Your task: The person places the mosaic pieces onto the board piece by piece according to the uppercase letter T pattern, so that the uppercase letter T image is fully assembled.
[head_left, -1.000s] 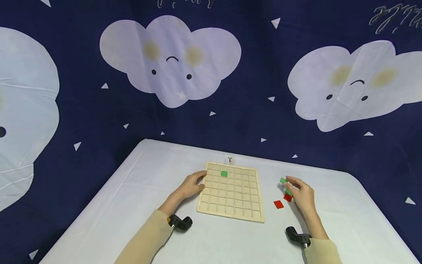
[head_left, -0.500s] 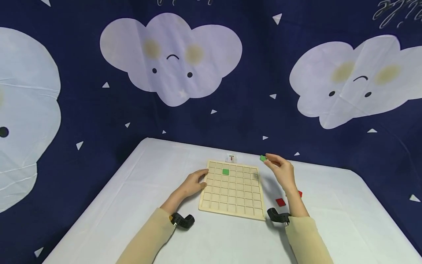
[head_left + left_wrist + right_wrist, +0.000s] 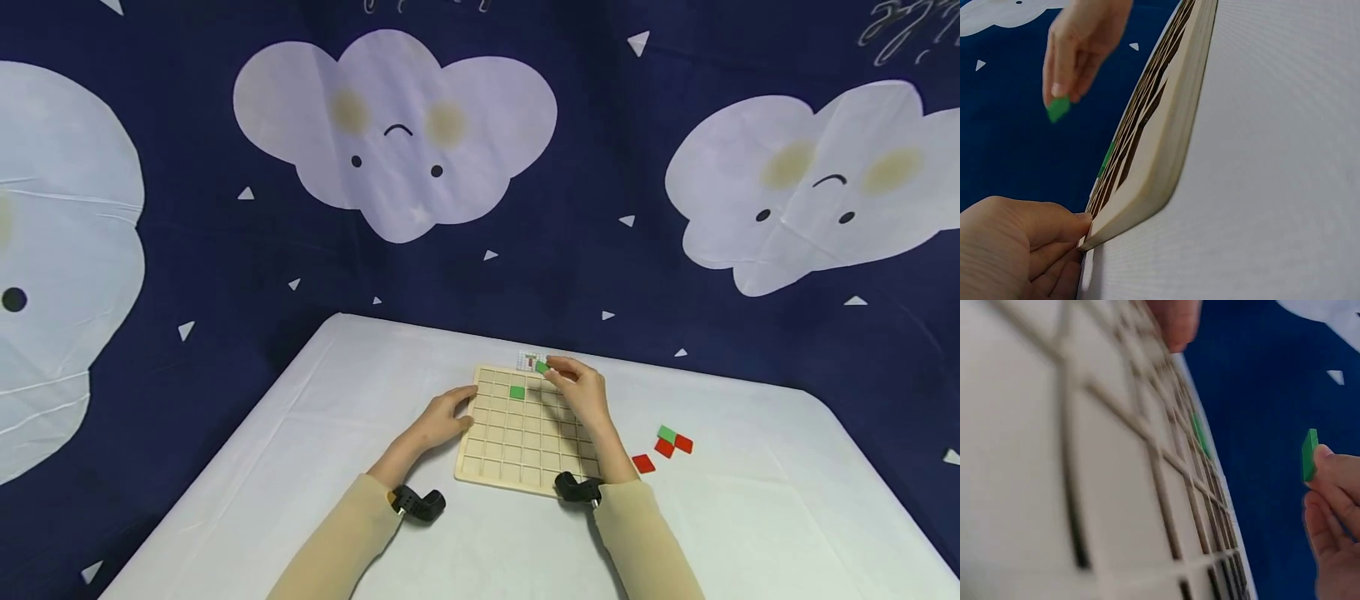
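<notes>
In the head view, a light wooden grid board (image 3: pixel 502 442) lies on the white table. My left hand (image 3: pixel 435 423) holds its left edge; the left wrist view has the thumb on the rim and the other fingers curled beside it. One green square tile (image 3: pixel 517 392) sits in a cell near the board's far side. Above the far edge, my right hand (image 3: pixel 585 396) pinches another green tile (image 3: pixel 1309 456) between thumb and fingertips. That tile is raised over the board and overlaps a small printed grid card (image 3: pixel 525 360) in the head view.
Right of the board lie a loose green tile (image 3: pixel 667 433) and two red tiles beside it, one red tile (image 3: pixel 683 443) on its right. Another red tile (image 3: pixel 643 463) lies nearer the board. A dark blue cloth (image 3: pixel 480 300) with clouds hangs behind the table.
My right hand has lifted a green tile from the loose tiles and carried it left to above the board's far edge. My left hand stays at the board's left edge.
</notes>
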The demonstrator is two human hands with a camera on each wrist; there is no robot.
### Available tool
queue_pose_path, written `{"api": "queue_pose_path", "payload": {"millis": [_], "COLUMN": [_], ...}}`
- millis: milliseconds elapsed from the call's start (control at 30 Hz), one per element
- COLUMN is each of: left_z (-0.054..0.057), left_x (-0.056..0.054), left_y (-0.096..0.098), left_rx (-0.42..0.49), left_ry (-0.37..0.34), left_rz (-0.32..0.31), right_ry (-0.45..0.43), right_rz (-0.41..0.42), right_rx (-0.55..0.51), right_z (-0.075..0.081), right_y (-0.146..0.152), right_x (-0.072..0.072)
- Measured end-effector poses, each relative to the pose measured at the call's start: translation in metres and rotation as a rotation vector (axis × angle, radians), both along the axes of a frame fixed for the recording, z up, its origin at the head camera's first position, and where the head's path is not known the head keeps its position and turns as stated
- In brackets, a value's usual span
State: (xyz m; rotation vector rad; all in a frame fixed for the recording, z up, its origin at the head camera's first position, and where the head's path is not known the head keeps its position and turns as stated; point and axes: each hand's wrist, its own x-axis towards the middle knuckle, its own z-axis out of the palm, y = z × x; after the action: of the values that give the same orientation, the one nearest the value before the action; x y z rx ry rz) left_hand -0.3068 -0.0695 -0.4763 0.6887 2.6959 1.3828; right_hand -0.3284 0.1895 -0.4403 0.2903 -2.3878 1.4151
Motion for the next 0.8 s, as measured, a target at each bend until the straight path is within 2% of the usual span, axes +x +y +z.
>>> {"api": "queue_pose_path", "payload": {"millis": [200, 367, 800], "left_z": [0.000, -0.001, 0.001], "left_x": [0.001, 0.001, 0.002], "left_y": [-0.002, -0.001, 0.001], "left_rx": [0.003, -0.006, -0.004], "left_ry": [0.000, 0.011, 0.004], "left_rz": [0.006, -0.005, 0.010], "right_ry": [-0.066, -0.030, 0.044], "right_rz": [0.050, 0.049, 0.091], "right_rx": [0.058, 0.134, 0.246], "right_z": [-0.028, -0.040, -0.041], "right_y": [-0.006, -0.004, -0.003], "right_x": [-0.006, -0.006, -0.002]}}
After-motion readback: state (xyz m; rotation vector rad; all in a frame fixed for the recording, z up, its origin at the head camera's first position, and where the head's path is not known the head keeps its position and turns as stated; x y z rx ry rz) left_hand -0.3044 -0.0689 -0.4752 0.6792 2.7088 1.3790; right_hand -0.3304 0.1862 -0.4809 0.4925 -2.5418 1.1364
